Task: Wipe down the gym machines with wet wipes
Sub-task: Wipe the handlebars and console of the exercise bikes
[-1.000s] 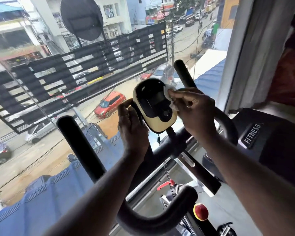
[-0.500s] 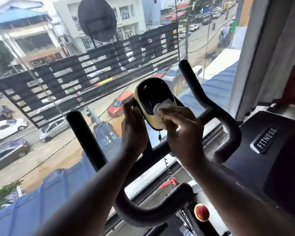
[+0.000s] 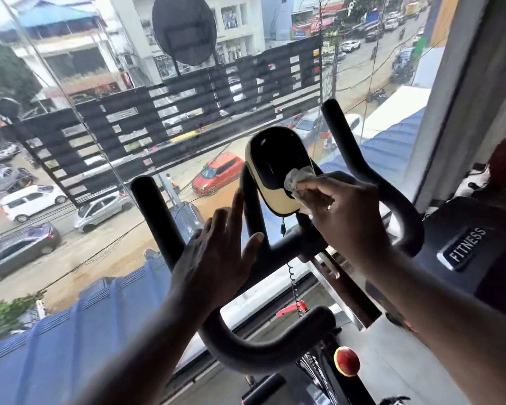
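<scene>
Where the wipe [image 3: 298, 178] is: scrunched on the lower right of the bike's screen [image 3: 270, 159]
Right hand [image 3: 348, 213]: pinching that wipe, fingers curled
Left hand [image 3: 214, 258]: flat, fingers straight, just below-left of the screen

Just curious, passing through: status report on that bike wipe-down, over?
Right hand pinching wet wipe against bike console. Left hand open, below the console. Nothing blocking.

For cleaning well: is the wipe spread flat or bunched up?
Bunched up: the wipe sits crumpled in the right hand, against the display.
</scene>
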